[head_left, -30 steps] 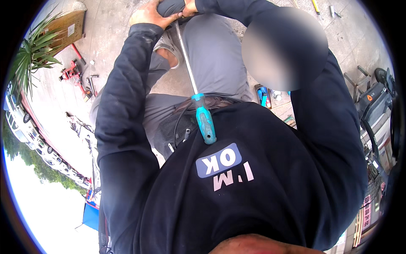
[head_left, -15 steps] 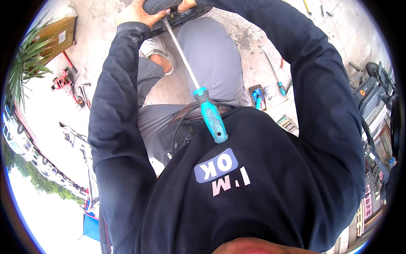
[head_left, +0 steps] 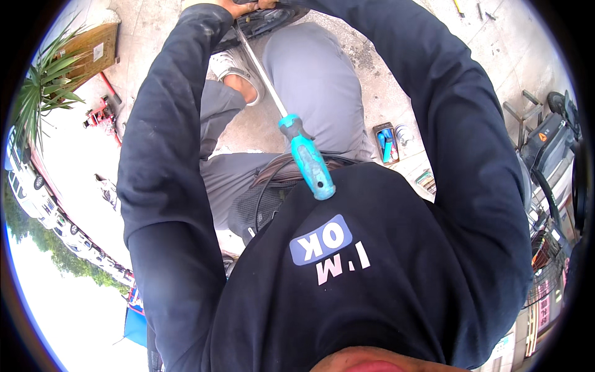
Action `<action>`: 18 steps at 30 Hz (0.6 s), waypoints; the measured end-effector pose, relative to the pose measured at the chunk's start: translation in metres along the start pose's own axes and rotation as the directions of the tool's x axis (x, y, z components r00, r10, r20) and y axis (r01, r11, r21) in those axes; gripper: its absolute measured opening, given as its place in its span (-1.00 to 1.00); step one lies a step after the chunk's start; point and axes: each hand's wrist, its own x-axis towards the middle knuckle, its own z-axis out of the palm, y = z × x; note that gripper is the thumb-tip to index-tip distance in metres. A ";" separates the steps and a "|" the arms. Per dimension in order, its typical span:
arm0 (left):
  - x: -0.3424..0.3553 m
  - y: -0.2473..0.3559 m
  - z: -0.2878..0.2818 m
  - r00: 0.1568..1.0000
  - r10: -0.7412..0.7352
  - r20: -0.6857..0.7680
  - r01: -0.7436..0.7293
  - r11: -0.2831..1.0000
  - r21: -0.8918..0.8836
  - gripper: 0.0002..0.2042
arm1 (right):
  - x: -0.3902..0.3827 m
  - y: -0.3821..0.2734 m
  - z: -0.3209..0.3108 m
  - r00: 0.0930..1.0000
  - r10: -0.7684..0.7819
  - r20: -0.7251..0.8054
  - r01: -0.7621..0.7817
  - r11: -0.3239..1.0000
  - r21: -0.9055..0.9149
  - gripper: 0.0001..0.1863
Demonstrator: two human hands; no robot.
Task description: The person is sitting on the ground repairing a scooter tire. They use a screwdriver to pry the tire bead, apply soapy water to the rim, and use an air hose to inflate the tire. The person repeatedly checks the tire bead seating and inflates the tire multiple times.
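Note:
A black wheel with a rubber tyre (head_left: 268, 22) is held at the top edge of the view, above my knees, and is partly cut off. My left hand (head_left: 228, 7) grips its near left side, most of the fingers out of the picture. Just beside it, my right hand (head_left: 267, 4) shows only as bent fingertips closed on the tyre. A long screwdriver with a teal and black handle (head_left: 312, 162) slants from the wheel towards my belly. Its metal shaft enters the wheel next to my left hand, with the tip hidden; neither hand is on its handle.
An open box of teal items (head_left: 386, 144) lies on the floor right of my knee. Red metal gear (head_left: 101, 118) and a plant (head_left: 46, 87) by a wooden box (head_left: 98, 49) are at left. A dark wheeled machine (head_left: 545, 139) stands at right.
Both hands and the wheel have moved up, further out of view. The screwdriver's handle has shifted slightly upward. A teal-handled tool on the floor at right is now hidden behind my right sleeve.

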 end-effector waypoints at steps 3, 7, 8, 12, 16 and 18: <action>0.006 -0.005 0.003 0.999 0.002 -0.044 -0.003 1.000 -0.011 -0.40 | 0.011 0.009 0.005 1.000 -0.008 -0.016 0.010 0.995 0.100 -0.69; 0.020 -0.010 0.007 1.000 0.009 -0.004 -0.009 1.000 -0.020 -0.40 | 0.020 0.016 0.005 0.999 0.016 -0.045 -0.016 1.000 -0.003 -0.67; 0.022 -0.011 0.007 1.000 0.004 -0.004 -0.004 1.000 -0.020 -0.40 | 0.020 0.016 0.004 0.999 0.023 -0.041 -0.023 1.000 -0.011 -0.67; 0.019 -0.008 0.005 1.000 0.010 -0.017 -0.010 1.000 -0.015 -0.41 | 0.022 0.018 0.000 0.999 0.052 -0.010 -0.052 0.997 -0.052 -0.59; 0.011 -0.004 0.002 0.998 0.034 -0.050 -0.033 0.999 0.018 -0.42 | 0.002 0.037 0.006 0.967 -0.156 -0.200 0.174 0.982 0.077 -0.35; 0.009 -0.005 0.004 0.995 0.028 -0.096 -0.021 0.997 0.073 -0.42 | -0.029 0.053 0.022 0.782 -0.138 -0.607 0.290 0.944 0.158 -0.20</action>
